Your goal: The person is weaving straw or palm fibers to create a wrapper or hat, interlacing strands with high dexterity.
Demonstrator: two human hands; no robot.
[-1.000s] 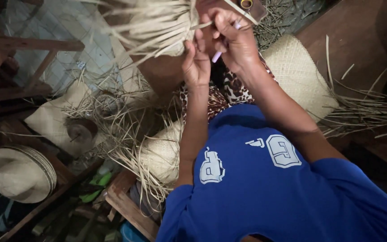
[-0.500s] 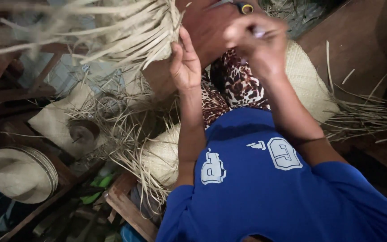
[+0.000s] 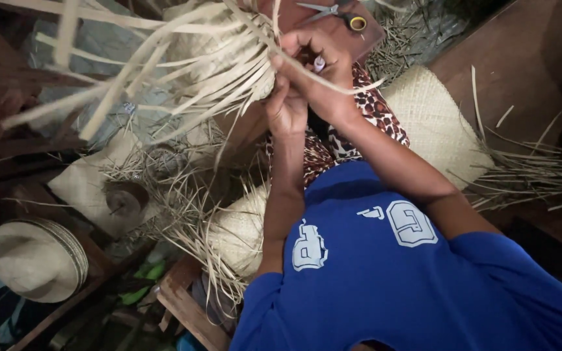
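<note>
Hands meet at the top centre of the head view, both raised against a partly woven straw piece [image 3: 222, 58] whose loose pale strips fan out to the left and upward. Left hand [image 3: 285, 107] is pressed palm-in to the near edge of the weave, fingers curled onto the strands, gripping them. Right hand [image 3: 323, 68] is closed just above and touching the left, pinching one long strip [image 3: 333, 77] that runs out to the right across the knuckles; a small pale purple-tipped tool [image 3: 319, 63] shows between its fingers, though its kind cannot be told. Both forearms rise from a blue short-sleeved shirt [image 3: 385, 273] with white printed figures. A leopard-print cloth [image 3: 375, 110] lies beneath the wrists.

Scissors [image 3: 336, 13] with yellow and dark handles rest on a brown surface just beyond the right hand, apart from it. A finished woven mat [image 3: 434, 123] lies to the right of the arms, with loose straw offcuts [image 3: 528, 172] scattered past its edge on a wooden floor [image 3: 508, 58]. A second woven piece [image 3: 239, 231] with a frayed fringe sits left of the left forearm. A straw hat [image 3: 37, 257] with a striped brim rests at lower left, well apart from the hands
</note>
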